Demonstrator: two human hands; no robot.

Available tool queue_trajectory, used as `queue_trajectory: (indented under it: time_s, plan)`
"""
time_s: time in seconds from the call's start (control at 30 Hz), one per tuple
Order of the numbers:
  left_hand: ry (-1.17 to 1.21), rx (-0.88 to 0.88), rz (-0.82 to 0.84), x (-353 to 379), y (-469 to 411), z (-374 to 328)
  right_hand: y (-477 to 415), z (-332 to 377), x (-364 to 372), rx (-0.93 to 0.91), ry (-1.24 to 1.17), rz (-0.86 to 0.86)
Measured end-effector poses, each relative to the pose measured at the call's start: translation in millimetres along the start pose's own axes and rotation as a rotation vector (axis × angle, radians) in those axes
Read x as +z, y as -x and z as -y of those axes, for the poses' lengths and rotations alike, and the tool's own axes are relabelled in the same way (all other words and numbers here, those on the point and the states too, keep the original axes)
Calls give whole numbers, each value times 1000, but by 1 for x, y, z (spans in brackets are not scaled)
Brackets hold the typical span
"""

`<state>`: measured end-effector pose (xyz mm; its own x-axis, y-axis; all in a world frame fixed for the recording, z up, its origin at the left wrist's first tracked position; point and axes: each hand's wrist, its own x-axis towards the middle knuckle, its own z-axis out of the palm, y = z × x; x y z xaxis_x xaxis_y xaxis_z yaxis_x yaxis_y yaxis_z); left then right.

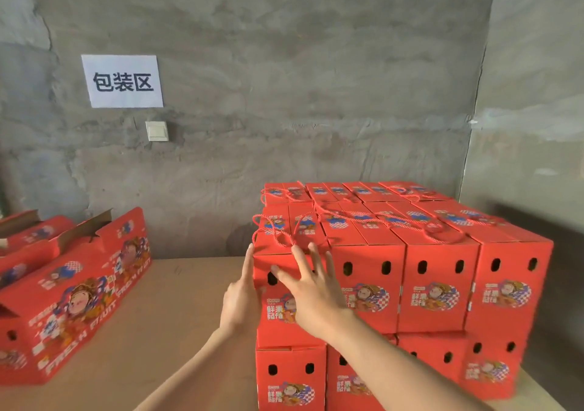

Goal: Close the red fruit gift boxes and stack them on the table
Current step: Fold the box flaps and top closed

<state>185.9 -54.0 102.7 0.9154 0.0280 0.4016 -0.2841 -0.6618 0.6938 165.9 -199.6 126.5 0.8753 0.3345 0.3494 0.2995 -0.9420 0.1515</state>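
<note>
Head view, forward-down, close over table (177,300); lower edge somewhat blurred.

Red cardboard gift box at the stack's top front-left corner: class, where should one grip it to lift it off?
Probably the red twisted rope handle atop the gift box, coming from above: neighbouring red boxes hem in its right and back.

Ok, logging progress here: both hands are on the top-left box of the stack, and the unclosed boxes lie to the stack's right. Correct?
No. The head view shows the unclosed boxes lying left of the stack, not right. The left hand and right hand are indeed on its top-left box.
</note>
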Motion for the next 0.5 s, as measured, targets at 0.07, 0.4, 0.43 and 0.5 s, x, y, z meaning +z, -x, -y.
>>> queue_trajectory:
  time_s: [0.07, 0.4, 0.43, 0.5]
  plan:
    - [-16, -36, -12, 6, -12, -2, -12, -9, -4, 2, -29, 35]
    - [-427, 179, 40, 3, -9, 8, -29, -1, -16, 115, -101, 152]
    - [-482, 211, 111, -1, -8, 7, -30, 6, -15, 133, -47, 149]
    - [-548, 195, 251, -16, -13, 0, -36, 15, -16, 167, 6, 144]
